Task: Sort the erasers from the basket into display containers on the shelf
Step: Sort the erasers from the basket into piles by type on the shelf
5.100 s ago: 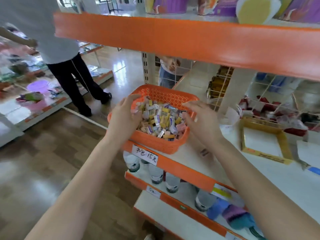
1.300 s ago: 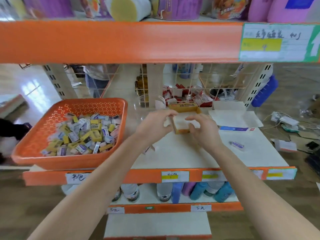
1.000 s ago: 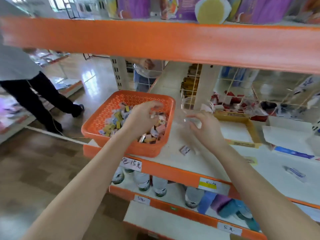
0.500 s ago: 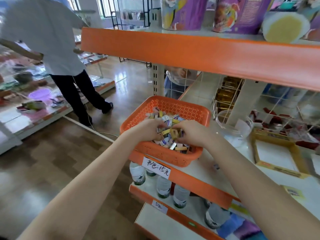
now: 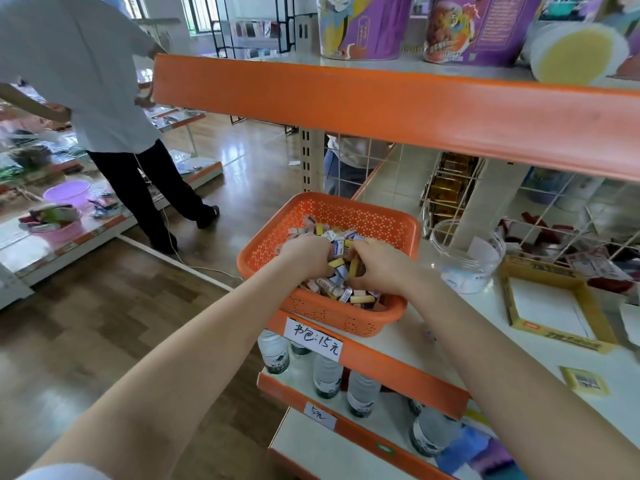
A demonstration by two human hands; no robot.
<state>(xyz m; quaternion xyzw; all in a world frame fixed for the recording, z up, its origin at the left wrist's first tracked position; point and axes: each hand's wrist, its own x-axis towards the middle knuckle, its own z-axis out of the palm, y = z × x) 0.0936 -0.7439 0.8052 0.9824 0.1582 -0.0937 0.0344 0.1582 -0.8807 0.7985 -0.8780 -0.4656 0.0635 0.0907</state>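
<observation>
We see the basket (image 5: 381, 220) at the left end of the shelf (image 5: 519, 358), and the erasers (image 5: 341, 242) lie in it in a heap. Our left hand (image 5: 304, 258) and our right hand (image 5: 377, 268) are side by side inside the basket, on the heap. To the right of the basket stands a jar (image 5: 467, 268), and further right lies a flat box (image 5: 554, 306). Bottles (image 5: 325, 375) stand under the shelf. Two tubs (image 5: 360, 26) stand on the upper shelf (image 5: 381, 98).

The basket (image 5: 346, 216) is moulded in matt orange plastic, perforated throughout. The erasers (image 5: 341, 244) in it are sleeved in printed paper. At its 3 o'clock a jar (image 5: 467, 271) of clear glossy plastic is seen. The floor (image 5: 104, 323) is finished in glossy wood.
</observation>
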